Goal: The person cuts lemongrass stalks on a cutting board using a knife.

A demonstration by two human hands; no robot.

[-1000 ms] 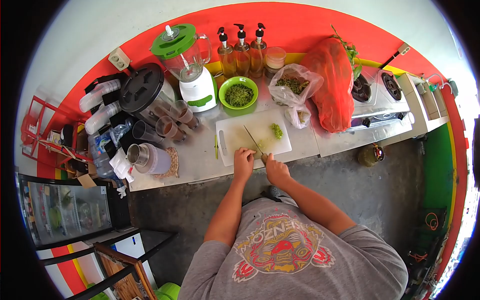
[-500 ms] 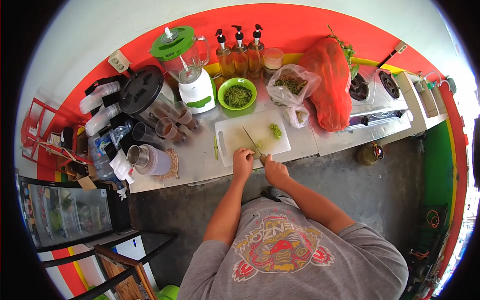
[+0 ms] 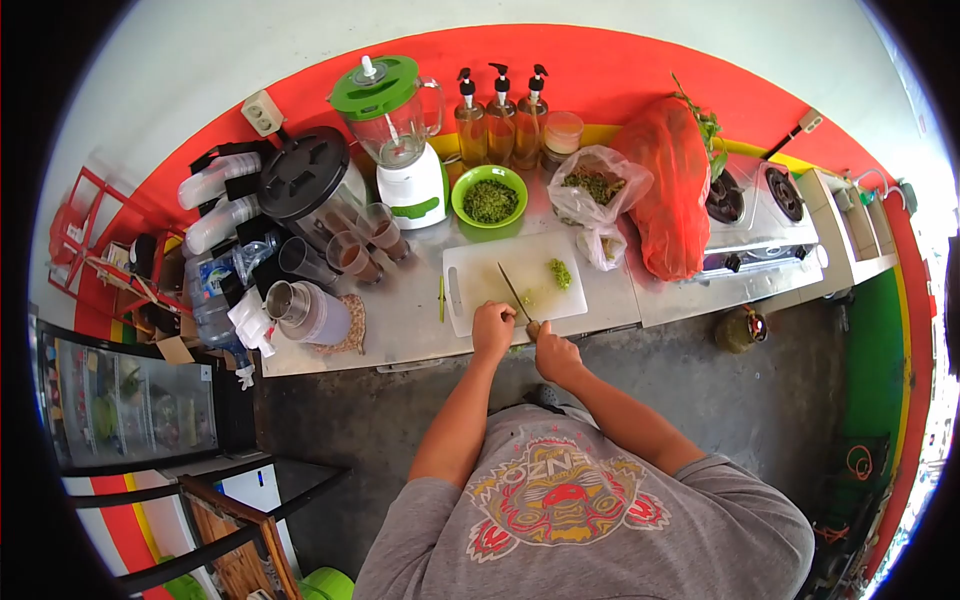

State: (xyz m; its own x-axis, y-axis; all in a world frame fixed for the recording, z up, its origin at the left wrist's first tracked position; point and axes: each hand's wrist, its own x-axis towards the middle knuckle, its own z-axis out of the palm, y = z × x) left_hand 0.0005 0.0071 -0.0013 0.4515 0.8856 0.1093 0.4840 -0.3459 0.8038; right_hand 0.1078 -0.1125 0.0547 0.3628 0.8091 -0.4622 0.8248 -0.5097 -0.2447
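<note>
A white cutting board [image 3: 470, 268] lies on the steel counter in front of me. My right hand [image 3: 557, 354] is wrapped round the handle of a knife [image 3: 514, 288], whose blade points away from me over the board. Close by on the blade's left, my left hand [image 3: 493, 328] is closed at the board's near edge; whatever its fingers hold is too small to make out. Chopped green pieces [image 3: 560, 273] form a small pile on the board's right side, with a few bits near the blade. One thin green stalk [image 3: 441, 298] lies just left of the board.
Behind the board stands a green bowl [image 3: 522, 207] of chopped greens, beside a blender [image 3: 408, 185]. Plastic bags [image 3: 600, 190], a red bag [image 3: 665, 200] and a gas stove [image 3: 760, 225] are to the right. Cups [image 3: 352, 258] and a jug [image 3: 318, 315] stand left.
The whole view has shifted slightly, so the counter sits a little lower and farther right. Both hands stay at the board's near edge, the knife still in my right hand.
</note>
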